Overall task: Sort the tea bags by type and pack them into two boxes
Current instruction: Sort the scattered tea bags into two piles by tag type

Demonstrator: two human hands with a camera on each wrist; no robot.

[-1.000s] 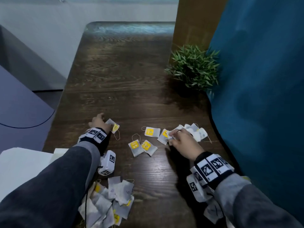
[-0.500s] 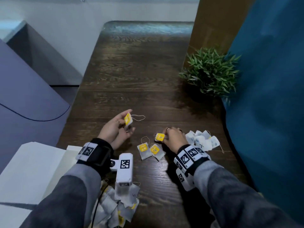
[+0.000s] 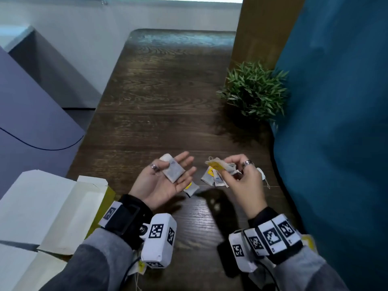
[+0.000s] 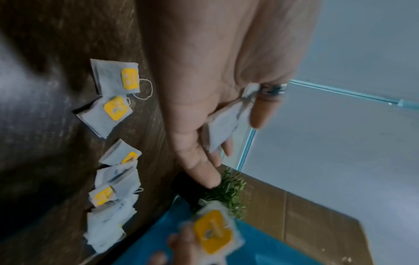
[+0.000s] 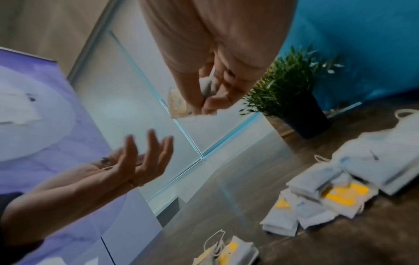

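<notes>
My left hand (image 3: pixel 174 164) is raised palm up over the dark wooden table (image 3: pixel 159 114). A grey-white tea bag (image 3: pixel 173 173) lies across its straight fingers, and the ringed thumb pins the bag (image 4: pixel 223 129) down. My right hand (image 3: pixel 222 171) hovers beside it and pinches a tea bag with a yellow tag (image 3: pixel 216 164), which also shows in the left wrist view (image 4: pixel 213 233). Under the right hand lies a loose pile of tea bags (image 3: pixel 212 180), some yellow-tagged, some plain (image 5: pixel 317 195). One more bag (image 3: pixel 191 189) lies below the left fingers.
An open white carton with a yellow inside (image 3: pixel 84 206) lies at the table's left near edge. A potted plant (image 3: pixel 254 91) stands at the right, against a blue curtain (image 3: pixel 336 122). More tea bags (image 3: pixel 140 267) peek out under my left wrist.
My left hand has turned palm up with its tea bag. My right hand has lifted a yellow-tagged bag off the table toward the left hand.
</notes>
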